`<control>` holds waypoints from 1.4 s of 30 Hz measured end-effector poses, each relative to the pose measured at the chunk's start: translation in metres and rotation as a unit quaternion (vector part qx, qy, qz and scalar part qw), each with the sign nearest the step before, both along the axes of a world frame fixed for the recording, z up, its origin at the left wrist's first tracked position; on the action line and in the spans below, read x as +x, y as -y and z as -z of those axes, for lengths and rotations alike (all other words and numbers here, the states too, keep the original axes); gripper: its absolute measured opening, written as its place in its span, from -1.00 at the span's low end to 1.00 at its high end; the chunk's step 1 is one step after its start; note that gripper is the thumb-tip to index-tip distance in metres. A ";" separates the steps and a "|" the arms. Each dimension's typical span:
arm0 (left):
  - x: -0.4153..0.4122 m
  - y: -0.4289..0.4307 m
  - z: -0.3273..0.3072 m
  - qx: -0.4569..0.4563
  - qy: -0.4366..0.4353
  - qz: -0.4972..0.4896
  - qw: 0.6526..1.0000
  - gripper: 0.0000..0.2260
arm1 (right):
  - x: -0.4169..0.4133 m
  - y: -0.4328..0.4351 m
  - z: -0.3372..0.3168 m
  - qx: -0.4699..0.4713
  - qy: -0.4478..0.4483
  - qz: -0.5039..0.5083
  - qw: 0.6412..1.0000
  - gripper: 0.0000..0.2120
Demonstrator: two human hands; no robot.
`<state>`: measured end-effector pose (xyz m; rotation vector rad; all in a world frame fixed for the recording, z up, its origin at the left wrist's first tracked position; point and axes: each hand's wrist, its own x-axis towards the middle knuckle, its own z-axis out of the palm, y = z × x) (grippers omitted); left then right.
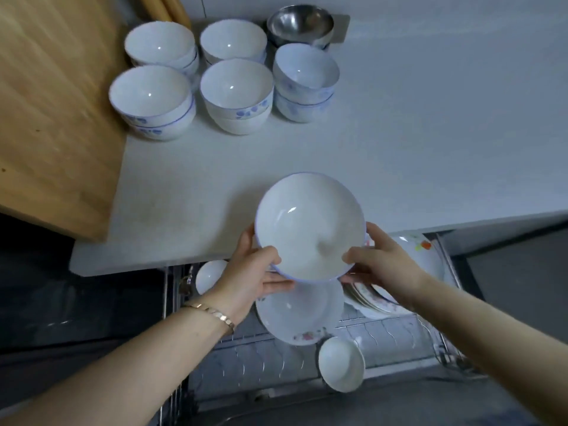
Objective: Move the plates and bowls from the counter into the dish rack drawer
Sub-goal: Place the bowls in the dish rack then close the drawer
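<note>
Holding a large white ceramic bowl with a thin blue rim line (310,229) between both hands, above the front edge of the counter and the open drawer. Left hand (255,272): thumb hooked over the near-left rim, fingers curled under the base; a gold-coloured link bracelet (212,313) on that wrist. Right hand (381,265): thumb laid on the near-right rim, fingers wrapped behind the outer wall. Bowl mouth tilted toward the camera, inside bare.

Directly below: pull-out wire dish rack drawer (399,333), open. In it, a white plate with a pink floral edge (299,315) stands tilted just under the held bowl; a row of floral-edged plates (408,272) leans on edge at the right; a small white bowl (341,364) sits tilted at the near side; a second small white bowl (210,276) shows at the far left, partly hidden by the left wrist.

Further out, on the white counter (430,133): five stacks of white bowls with blue floral print (236,93), two to three bowls per stack, exact count unclear from blur. Behind them, a stainless steel bowl (299,26). Left of the stacks, a light wooden cutting board (55,112) lies over the counter's left edge
</note>
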<state>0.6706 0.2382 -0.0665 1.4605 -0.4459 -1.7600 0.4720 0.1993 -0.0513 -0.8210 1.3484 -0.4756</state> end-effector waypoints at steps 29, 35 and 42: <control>-0.333 -0.048 0.253 0.198 0.185 0.256 0.928 -0.47 | -0.276 -0.021 0.240 0.088 -0.441 -0.282 0.848 -0.54; -0.337 -0.043 0.267 0.203 0.196 0.270 0.921 -0.47 | -0.269 -0.021 0.253 0.058 -0.466 -0.293 0.832 -0.61; -0.342 -0.034 0.275 0.199 0.180 0.326 0.906 -0.39 | -0.269 -0.019 0.263 -0.056 -0.474 -0.411 0.777 -0.53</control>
